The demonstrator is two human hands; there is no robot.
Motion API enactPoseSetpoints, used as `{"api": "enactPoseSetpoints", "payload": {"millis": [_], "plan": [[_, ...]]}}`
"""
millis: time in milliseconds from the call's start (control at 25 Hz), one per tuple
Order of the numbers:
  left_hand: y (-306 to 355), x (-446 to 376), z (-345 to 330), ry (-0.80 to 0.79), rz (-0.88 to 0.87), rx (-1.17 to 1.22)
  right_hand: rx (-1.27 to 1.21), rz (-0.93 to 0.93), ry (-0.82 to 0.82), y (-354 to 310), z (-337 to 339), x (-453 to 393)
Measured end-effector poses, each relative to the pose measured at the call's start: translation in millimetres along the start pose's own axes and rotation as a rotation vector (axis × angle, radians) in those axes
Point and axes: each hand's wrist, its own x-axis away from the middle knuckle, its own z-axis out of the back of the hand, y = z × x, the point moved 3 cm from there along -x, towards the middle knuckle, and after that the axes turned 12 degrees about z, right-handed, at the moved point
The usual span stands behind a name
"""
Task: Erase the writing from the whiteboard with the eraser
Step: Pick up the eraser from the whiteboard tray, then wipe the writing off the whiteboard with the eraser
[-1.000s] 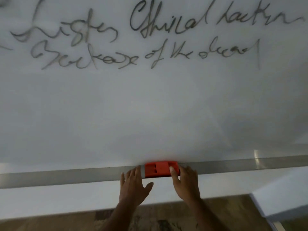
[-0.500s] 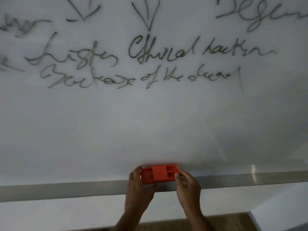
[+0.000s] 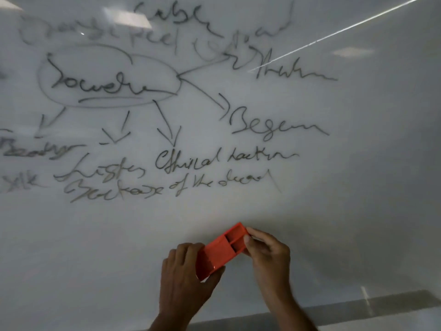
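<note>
Both hands hold the orange eraser tilted before the whiteboard: left hand fingers grip its lower end, right hand fingers pinch the upper end. Beyond, black writing covers the board.

single head cam, wide-angle, close to the whiteboard, facing it and tilted slightly up, writing fills upper left and centre, metal tray at lower right
</note>
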Motion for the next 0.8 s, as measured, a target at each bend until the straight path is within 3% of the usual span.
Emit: {"api": "enactPoseSetpoints", "payload": {"millis": [240,400,600,800], "plan": [[80,-74,24,0.173,-0.238,-0.035,0.012,0.398,-0.072,-105,13,-75],[132,-122,43,0.3,-0.355,0.098,0.332,0.8,0.178,-154,49,-139],[184,-178,53,0.427,-0.52,-0.029,0.735,0.924,0.228,-161,102,-242],[231,-243,57,0.609,-0.472,-0.21,0.951,0.952,0.254,-172,132,-323]]}}
